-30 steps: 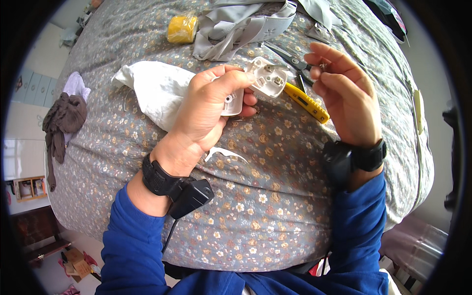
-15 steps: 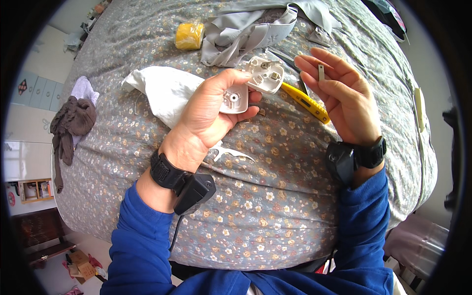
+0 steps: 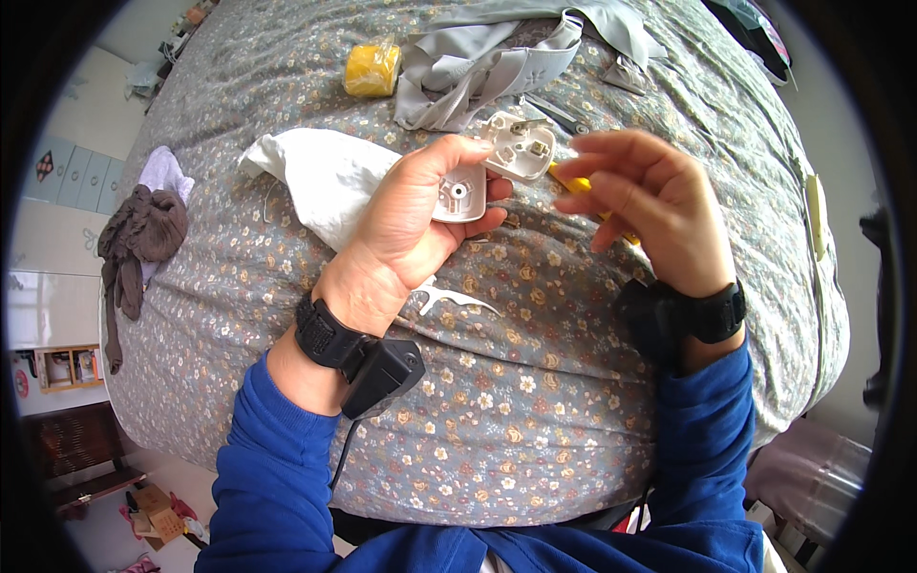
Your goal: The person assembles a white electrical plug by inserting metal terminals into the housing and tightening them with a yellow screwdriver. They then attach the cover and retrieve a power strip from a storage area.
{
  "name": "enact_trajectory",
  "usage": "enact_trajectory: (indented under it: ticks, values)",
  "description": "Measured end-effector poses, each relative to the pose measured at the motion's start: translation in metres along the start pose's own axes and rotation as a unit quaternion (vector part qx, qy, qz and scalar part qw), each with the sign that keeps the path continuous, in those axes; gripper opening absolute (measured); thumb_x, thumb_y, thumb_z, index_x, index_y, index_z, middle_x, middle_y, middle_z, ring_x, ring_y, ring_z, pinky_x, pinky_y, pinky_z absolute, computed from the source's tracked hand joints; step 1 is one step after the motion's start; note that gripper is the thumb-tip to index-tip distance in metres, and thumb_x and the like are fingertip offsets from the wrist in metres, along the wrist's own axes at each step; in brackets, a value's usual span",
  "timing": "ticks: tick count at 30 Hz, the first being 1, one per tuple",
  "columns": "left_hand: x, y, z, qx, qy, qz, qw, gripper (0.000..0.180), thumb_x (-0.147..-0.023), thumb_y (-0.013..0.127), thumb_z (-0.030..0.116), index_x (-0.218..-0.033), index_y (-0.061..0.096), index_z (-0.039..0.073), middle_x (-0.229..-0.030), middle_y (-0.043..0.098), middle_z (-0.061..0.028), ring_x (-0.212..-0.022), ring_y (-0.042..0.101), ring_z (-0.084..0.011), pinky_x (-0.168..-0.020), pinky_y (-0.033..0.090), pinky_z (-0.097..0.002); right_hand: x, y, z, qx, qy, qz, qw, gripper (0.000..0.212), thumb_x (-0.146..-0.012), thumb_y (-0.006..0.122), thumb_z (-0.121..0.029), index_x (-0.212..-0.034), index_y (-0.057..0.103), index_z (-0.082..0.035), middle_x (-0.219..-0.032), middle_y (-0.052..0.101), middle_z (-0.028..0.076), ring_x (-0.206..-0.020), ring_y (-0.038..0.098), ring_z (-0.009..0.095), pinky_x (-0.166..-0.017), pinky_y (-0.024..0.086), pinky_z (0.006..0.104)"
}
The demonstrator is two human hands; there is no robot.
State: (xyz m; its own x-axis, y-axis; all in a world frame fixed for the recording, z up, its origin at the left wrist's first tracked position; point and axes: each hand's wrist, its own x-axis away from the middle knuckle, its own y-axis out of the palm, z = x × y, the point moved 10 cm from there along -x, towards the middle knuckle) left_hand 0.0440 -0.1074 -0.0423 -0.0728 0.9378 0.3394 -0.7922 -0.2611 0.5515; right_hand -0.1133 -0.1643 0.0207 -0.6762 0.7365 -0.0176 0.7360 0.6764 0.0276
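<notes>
My left hand (image 3: pixel 396 205) is closed on an opened white plug casing. Its thumb presses on the casing half with metal parts inside (image 3: pixel 521 148), while the other half, a white shell with a round post (image 3: pixel 458 194), lies against the fingers. To the right of the casing hovers my right hand (image 3: pixel 650 196), palm turned down, fingers bent and smeared by motion. No metal pin shows in it now, and what its fingertips hold, if anything, is hidden. Partly behind that hand lies a yellow-handled tool (image 3: pixel 570 181) on the bed.
A white cloth or bag (image 3: pixel 320 177) lies left of my left hand, and a white dental flosser (image 3: pixel 454 299) lies nearer. Farther off are a yellow roll in clear wrap (image 3: pixel 372 71), a grey strap bundle (image 3: pixel 458 81) and a dark metal tool (image 3: pixel 564 116). Everything rests on a flowered bedspread (image 3: pixel 516 411).
My right hand has turned from palm up to palm down and moved left toward the casing. The flat metal pin between its fingers is no longer visible. The left hand has barely shifted.
</notes>
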Motion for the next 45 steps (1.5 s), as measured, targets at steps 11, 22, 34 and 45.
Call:
enact_trajectory:
  ticks: [11,22,34,45]
  values:
    - [0.000,-0.002,-0.001,0.005,-0.002,0.001,1.000,0.029,-0.087,0.067,0.024,-0.109,0.061,0.006,-0.092,0.068,-0.0051,-0.079,0.066,-0.0157,-0.063,0.057,-0.0307,0.005,0.020,0.008,0.056,0.012,-0.076,0.995,0.039,-0.089,0.042,0.013,-0.125,0.054,0.003,-0.119,0.063,0.012,-0.112,0.064,0.021,-0.084,0.054,0.0262]
    - [0.001,0.002,0.004,-0.013,0.028,-0.010,0.999,0.027,-0.087,0.068,0.022,-0.108,0.060,0.007,-0.092,0.067,-0.0046,-0.081,0.066,-0.0150,-0.064,0.057,-0.0296,0.001,-0.010,-0.004,0.023,-0.027,0.022,0.999,0.026,-0.094,0.046,0.005,-0.118,0.056,0.002,-0.109,0.066,0.011,-0.096,0.068,0.015,-0.076,0.055,0.0233]
    - [0.007,0.021,0.008,-0.103,0.062,-0.050,0.991,0.026,-0.086,0.068,0.020,-0.105,0.059,0.004,-0.087,0.067,-0.0053,-0.074,0.065,-0.0112,-0.062,0.055,-0.0248,-0.003,0.003,0.019,-0.157,0.031,-0.023,0.987,0.035,-0.095,0.063,-0.018,-0.125,0.059,0.000,-0.083,0.067,0.004,-0.066,0.058,0.004,-0.052,0.041,0.0161]
    - [0.013,0.030,0.011,-0.186,0.106,-0.052,0.975,0.030,-0.088,0.067,0.025,-0.108,0.058,0.004,-0.086,0.067,-0.0037,-0.073,0.064,-0.0092,-0.064,0.054,-0.0231,-0.003,0.007,0.017,-0.126,0.028,-0.013,0.992,0.024,-0.092,0.068,-0.019,-0.111,0.068,-0.005,-0.079,0.065,-0.002,-0.065,0.055,0.001,-0.052,0.039,0.0146]
